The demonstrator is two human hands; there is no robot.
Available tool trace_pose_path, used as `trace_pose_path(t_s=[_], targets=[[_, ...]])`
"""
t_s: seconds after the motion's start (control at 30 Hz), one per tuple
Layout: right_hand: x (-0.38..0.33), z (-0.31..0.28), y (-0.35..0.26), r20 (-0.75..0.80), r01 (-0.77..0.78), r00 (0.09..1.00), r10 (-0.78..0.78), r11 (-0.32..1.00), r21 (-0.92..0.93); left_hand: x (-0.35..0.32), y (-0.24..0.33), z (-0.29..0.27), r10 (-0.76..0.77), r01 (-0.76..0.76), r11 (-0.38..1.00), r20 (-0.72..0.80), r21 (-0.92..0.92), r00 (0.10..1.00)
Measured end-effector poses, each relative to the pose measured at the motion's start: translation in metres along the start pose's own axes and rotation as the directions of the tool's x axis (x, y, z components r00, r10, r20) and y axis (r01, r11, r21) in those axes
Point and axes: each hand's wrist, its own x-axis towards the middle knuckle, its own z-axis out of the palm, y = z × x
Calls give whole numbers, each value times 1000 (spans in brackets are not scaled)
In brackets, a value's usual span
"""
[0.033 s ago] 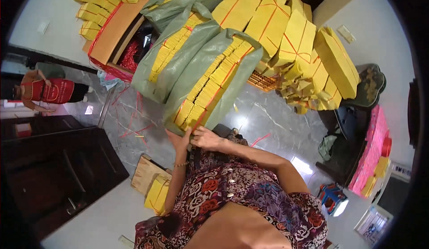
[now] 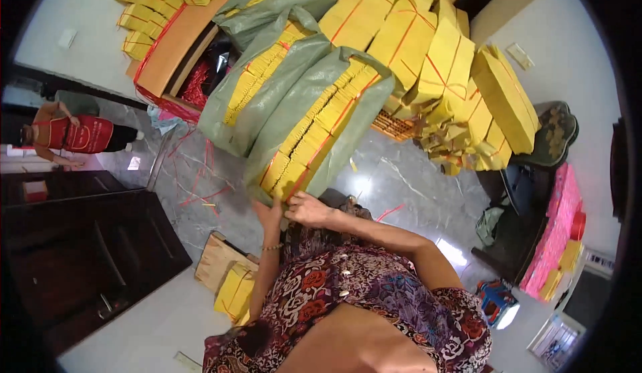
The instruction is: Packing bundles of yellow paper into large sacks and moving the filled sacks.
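Note:
A long green woven sack stands in front of me, its open mouth showing rows of tightly packed yellow paper bundles with red ties. At the sack's near end, my right hand is closed with bent fingers, pinching its edge. Beside it on the left, my left hand touches the same end with the thumb raised. Its other fingers are blurred and partly hidden by the sack. A second green sack of yellow bundles leans against the first one's left side, with a third sack behind.
Tied yellow blocks are piled at the back right, some over an orange crate. An orange-brown box with red strands stands back left. A person in a red apron is at far left, near a dark door. Red scraps litter the grey floor.
My left hand has shifted slightly left and its fingers have blurred at the sack's end. The right hand keeps almost the same place. The whole view has tilted a little.

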Motion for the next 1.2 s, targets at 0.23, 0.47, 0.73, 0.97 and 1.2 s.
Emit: trace_pose_path(t_s=[0.23, 0.47, 0.73, 0.97, 1.2], targets=[[-45, -67, 118, -332, -379, 826, 456, 884, 273, -18, -1, 1, -340, 276, 873, -96, -403, 936], [-88, -163, 288, -576, -758, 565, 591, 648, -78, -36, 39, -3, -554, 334, 534, -23, -777, 832], [-99, -154, 407, -209, -769, 617, 759, 638, 45, -38, 20, 17, -679, 282, 432, -103, -857, 727], [-92, -140, 428, -112, -538, 488, 865, 400, 742, 6, 14, 30, -684, -46, 496, -423, -867, 594], [-73, -135, 433, 287, -132, 306, 908, -258, 957, 25, 19, 16, -681, -112, 351, -336, -930, 650]])
